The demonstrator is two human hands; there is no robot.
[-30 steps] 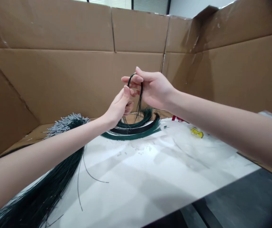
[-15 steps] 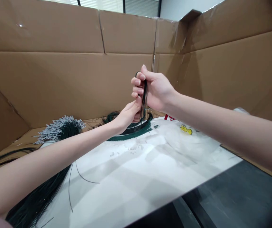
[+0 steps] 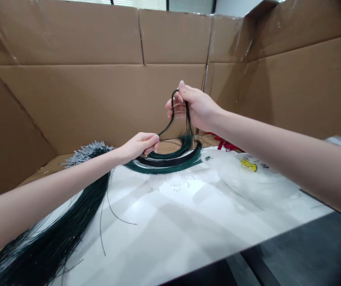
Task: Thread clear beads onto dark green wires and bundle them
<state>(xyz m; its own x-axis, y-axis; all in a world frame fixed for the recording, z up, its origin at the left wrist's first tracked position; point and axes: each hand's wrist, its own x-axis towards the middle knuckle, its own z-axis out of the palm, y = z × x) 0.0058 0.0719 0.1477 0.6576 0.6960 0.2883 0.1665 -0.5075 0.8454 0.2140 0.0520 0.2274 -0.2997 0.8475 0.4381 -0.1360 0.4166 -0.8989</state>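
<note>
My right hand [image 3: 199,105] is raised over the far part of the white board, with thumb and index finger pinched on a thin bundle of dark green strands [image 3: 173,113]. The bundle arches over the index finger, and its loose ends hang below the palm. Lower and to the left, my left hand [image 3: 143,143] has its thumb and fingers closed on the other end of this bundle. Beneath both hands, a curved hank of green and black strands [image 3: 161,170] lies on the board. Small whitish bits [image 3: 178,184] are scattered in front of it.
A thick bundle of dark green strands [image 3: 66,226] with pale grey tips [image 3: 88,153] lies on the left. Clear plastic bags [image 3: 242,178] and a red item [image 3: 227,145] are at the right. Cardboard walls [image 3: 99,103] surround the white board [image 3: 164,234].
My left hand has moved left and down, away from my right hand, drawing one end of the strand bundle out. My right hand stays nearly in place. The view has shifted slightly left.
</note>
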